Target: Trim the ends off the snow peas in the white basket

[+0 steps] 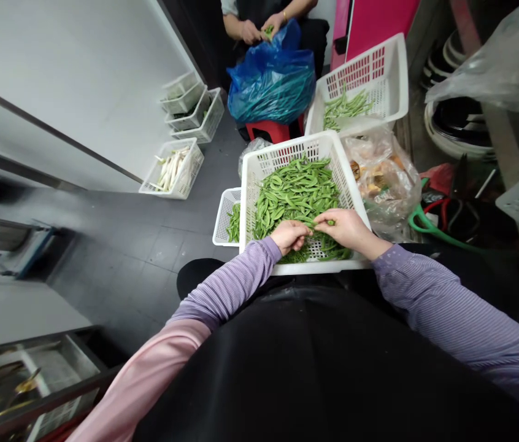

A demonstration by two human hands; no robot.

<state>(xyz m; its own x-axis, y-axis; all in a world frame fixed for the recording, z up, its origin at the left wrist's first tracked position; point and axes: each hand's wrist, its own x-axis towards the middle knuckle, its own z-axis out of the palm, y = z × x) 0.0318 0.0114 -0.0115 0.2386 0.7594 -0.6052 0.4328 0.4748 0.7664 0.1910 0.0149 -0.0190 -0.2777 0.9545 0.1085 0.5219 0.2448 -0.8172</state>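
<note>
A white perforated basket [349, 178] rests at my lap, heaped with flat green pea pods [294, 190]. Over the basket's near part, my left hand [291, 236] is closed, its fingertips pinching one end of a green pod [306, 221]. Close by on the right, my right hand [340, 226] is closed too, with thumb and forefinger on green pods near the left fingertips. Below the hands, part of the basket's bare mesh floor shows between the pods.
A small white basket [221, 224] with green pieces stands left. Beyond are a second white basket [400, 77] with green beans, a blue bag [271, 86] and another person's hands [259, 31]. Clear plastic bags [386, 178] and green-handled scissors [425, 224] lie right; white radishes [172, 170] sit far left.
</note>
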